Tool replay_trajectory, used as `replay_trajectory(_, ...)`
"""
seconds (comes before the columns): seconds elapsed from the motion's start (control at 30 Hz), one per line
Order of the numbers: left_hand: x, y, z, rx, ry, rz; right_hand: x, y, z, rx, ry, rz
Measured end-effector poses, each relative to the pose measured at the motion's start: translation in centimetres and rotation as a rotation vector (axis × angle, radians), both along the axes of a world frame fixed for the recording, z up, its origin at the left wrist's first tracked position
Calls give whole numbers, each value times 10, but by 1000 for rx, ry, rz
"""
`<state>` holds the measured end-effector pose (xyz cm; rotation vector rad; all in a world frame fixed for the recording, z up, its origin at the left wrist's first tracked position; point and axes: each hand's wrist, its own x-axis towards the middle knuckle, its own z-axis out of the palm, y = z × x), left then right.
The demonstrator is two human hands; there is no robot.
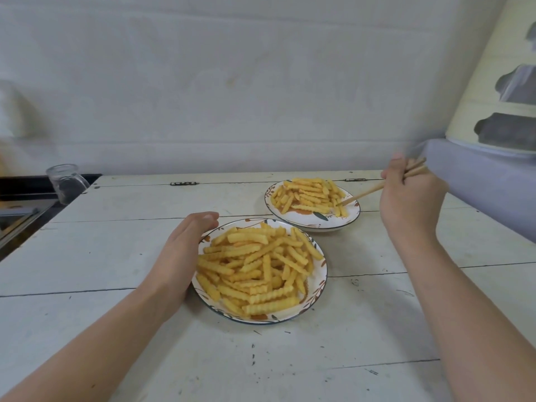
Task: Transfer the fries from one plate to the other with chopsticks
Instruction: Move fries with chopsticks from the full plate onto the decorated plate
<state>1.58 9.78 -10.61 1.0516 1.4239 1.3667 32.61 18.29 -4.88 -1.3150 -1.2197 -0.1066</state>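
Two patterned white plates stand on the white wooden table. The near plate (317, 288) holds a big heap of crinkle-cut fries (258, 268). The far plate (327, 223) at the right holds a smaller heap of fries (307, 194). My left hand (182, 250) rests flat against the near plate's left rim, fingers straight. My right hand (412, 192) grips a pair of wooden chopsticks (365, 194). Their tips reach down to the right edge of the far plate's fries; whether they pinch a fry I cannot tell.
A clear glass jar (65, 182) sits at the table's far left corner, beside a dark sink or counter area (20, 204). A grey-blue cloth (487, 181) and a cream shelf (493, 82) stand at the right. A pale wall runs behind the table.
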Motion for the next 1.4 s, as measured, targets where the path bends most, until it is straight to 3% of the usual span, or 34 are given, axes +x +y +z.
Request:
replay_trajectory(0.53, 0, 2, -2, 6, -2, -4, 3, -13, 14, -38, 98, -15)
replay_trajectory(0.97, 0, 2, -1, 9, -3, -4, 1, -6, 14, -56, -19, 47)
replay_trajectory(1.27, 1, 1, -1, 8, -22, 4, 3, -11, 20, -65, 358, 118)
replay_trajectory(1.4, 1, 1, -1, 1, -19, -2, 3, -14, 20, -24, 259, 80)
